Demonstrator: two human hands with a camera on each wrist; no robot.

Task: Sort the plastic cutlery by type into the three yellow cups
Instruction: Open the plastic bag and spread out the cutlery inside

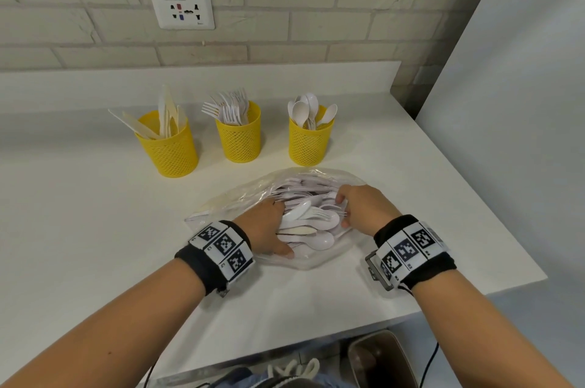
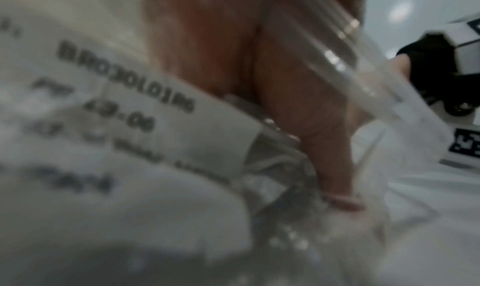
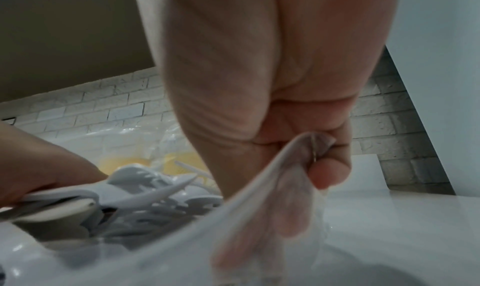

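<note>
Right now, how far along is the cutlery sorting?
Partly done: the knife cup, fork cup and spoon cup each hold only their own type. In hand: the right hand pinches the bag open while the left hand reaches into the pile. Left: that mixed pile, many pieces.

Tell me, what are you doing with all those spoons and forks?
A person is sorting plastic cutlery. The right hand pinches the edge of a clear bag to hold it open, while the left hand reaches inside among the mixed pieces. Three yellow cups behind already hold some: knives in the left cup, forks in the middle cup, spoons in the right cup.
</note>
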